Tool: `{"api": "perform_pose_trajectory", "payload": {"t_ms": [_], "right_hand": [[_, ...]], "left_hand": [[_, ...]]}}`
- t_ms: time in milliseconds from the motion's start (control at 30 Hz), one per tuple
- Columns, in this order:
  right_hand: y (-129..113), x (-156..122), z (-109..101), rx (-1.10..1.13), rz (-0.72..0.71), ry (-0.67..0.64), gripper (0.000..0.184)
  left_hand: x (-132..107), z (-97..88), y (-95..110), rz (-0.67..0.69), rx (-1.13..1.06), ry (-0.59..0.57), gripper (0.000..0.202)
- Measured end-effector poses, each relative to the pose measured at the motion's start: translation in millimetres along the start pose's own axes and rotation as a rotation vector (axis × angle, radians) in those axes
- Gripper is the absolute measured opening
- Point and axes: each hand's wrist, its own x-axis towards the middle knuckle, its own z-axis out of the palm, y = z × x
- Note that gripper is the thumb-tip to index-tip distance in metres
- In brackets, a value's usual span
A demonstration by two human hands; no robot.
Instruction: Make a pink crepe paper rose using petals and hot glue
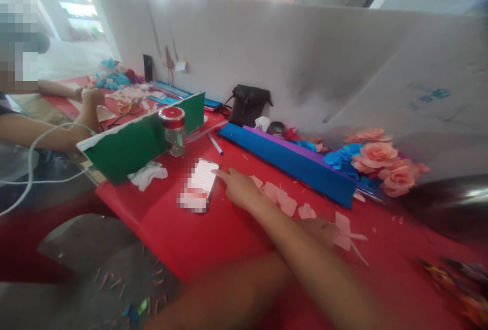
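Note:
My right hand (242, 187) reaches leftward across the red table, its index finger stretched out to the upper right edge of a smartphone (208, 175) with a lit screen. Nothing is held in it. Below that forearm crosses my left arm, and my left hand (322, 231) lies low over the table beside a pink paper piece (343, 233). The left fingers are blurred and partly covered by the right forearm, so their grip is unclear. More pink paper petals (285, 203) lie in a row between my hands and a long blue paper roll (285, 159).
A glass jar with a red lid (175, 131) stands by an upright green board (133, 147). Crumpled tissue (148, 175) and a pen (215, 144) lie nearby. Pink paper flowers (381, 159) and a black bag (249, 103) are along the wall. A co-worker (41, 126) sits at left.

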Motion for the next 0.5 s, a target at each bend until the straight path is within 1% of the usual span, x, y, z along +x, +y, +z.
{"api": "perform_pose_trajectory", "payload": {"t_ms": [100, 233, 333, 433, 500], "right_hand": [[2.3, 0.7, -1.2, 0.018, 0.01, 0.023, 0.067], [5.4, -2.9, -1.7, 0.103, 0.031, 0.089, 0.069], [7.4, -8.1, 0.2, 0.144, 0.041, 0.115, 0.069], [8.0, -13.5, 3.8, 0.149, 0.045, 0.092, 0.069], [7.3, -16.2, 6.5, 0.155, 0.039, 0.08, 0.068]], "left_hand": [[-3.8, 0.6, 0.8, 0.069, 0.277, -0.068, 0.027], [-10.1, -0.8, 7.4, 0.129, 0.533, -0.147, 0.029], [-8.0, -0.8, 13.0, 0.129, 0.676, -0.224, 0.027], [-2.7, 0.7, 17.9, 0.106, 0.797, -0.305, 0.026], [-2.0, 1.3, 21.2, 0.104, 0.874, -0.357, 0.032]]}}
